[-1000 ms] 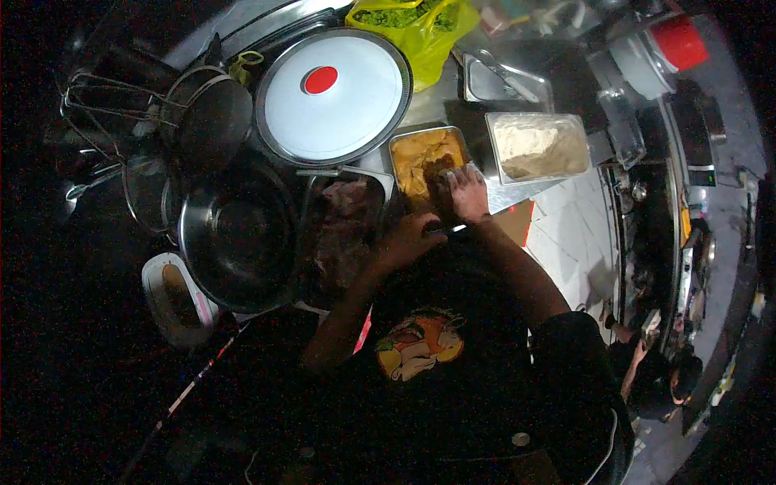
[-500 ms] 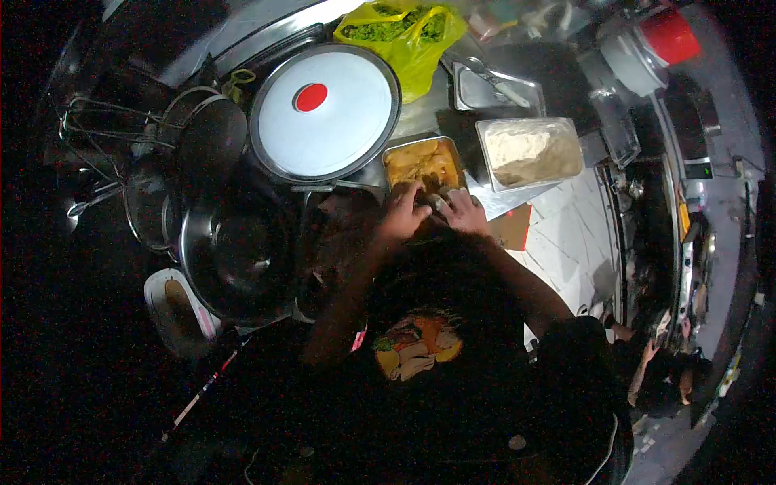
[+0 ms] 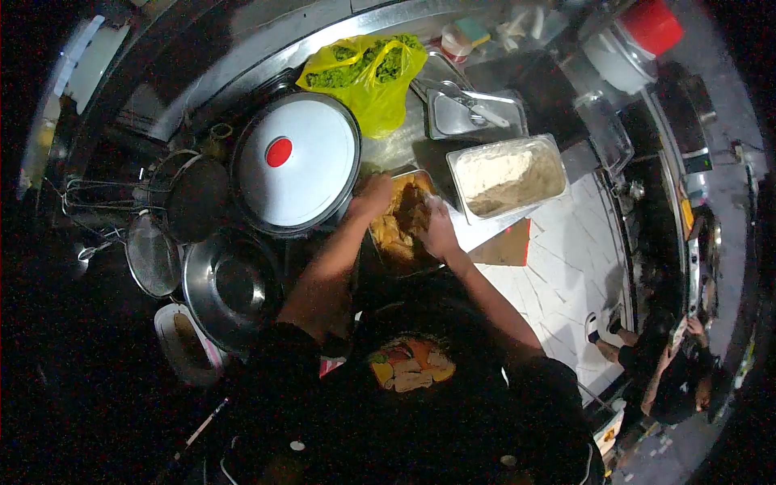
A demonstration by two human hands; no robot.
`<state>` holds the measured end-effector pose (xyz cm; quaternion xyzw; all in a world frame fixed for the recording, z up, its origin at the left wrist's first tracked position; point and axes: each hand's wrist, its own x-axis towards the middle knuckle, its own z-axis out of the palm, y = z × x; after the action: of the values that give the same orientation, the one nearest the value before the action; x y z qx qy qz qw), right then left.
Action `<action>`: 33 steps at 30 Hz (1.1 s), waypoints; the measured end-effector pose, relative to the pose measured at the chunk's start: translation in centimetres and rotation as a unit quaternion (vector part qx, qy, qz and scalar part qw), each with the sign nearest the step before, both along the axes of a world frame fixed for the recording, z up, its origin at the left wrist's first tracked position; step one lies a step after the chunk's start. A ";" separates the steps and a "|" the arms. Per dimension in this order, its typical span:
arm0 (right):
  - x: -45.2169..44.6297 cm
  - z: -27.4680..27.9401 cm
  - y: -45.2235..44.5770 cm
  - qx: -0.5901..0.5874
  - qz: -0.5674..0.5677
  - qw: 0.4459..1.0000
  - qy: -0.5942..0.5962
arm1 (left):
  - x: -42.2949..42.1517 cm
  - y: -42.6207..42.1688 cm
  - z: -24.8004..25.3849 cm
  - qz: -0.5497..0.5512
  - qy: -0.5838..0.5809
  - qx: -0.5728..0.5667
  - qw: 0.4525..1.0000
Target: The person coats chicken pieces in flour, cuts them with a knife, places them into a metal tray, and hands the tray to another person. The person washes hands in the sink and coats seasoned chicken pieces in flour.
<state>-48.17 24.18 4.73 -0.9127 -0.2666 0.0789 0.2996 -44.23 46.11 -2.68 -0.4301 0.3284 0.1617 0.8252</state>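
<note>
A rectangular metal pan (image 3: 402,270) holds orange-yellow, sauce-coated pieces that look like raw meat (image 3: 394,234). My left hand (image 3: 373,196) is closed at the pan's far left rim, its fingertips partly hidden. Along the right side of the pan is my right hand (image 3: 439,230), its pale, whitish fingers bent over the edge beside the food. Blur hides whether those fingers grip anything. A second metal pan (image 3: 472,214), to the right, contains pale flour (image 3: 517,174).
Left of the pan lies a large round white lid (image 3: 311,190) with a red knob. Behind is a yellow bag (image 3: 380,113) of leafy greens. A metal tray (image 3: 440,121) holds utensils. Strainers (image 3: 153,259) and a metal bowl (image 3: 198,283) stand left. Another person (image 3: 675,372) is at lower right.
My hands have moved apart, from the pan's near edge to its left and right sides. More of the pan and food now shows. The view has shifted, and the other person shows more fully.
</note>
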 end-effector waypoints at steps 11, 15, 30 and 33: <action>4.1 -2.4 1.8 -0.061 0.023 0.998 0.014 | -0.1 2.0 -1.1 -0.462 0.015 0.795 -0.394; 3.9 -6.2 3.5 -0.051 -0.070 0.995 -0.054 | 0.5 2.2 -2.5 -0.528 0.115 0.799 -0.264; 6.1 -3.7 6.8 -0.120 -0.163 0.942 0.267 | -2.4 3.3 -6.8 -0.196 -0.020 0.953 -0.228; 6.5 -3.9 7.7 -0.183 -0.129 0.940 0.258 | -2.4 2.6 -6.7 -0.240 -0.025 0.950 -0.196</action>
<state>-41.71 31.83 0.85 -0.9265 -0.0406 0.3200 0.1940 -46.61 48.68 -9.38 -0.9434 0.1353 -0.0713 -0.2944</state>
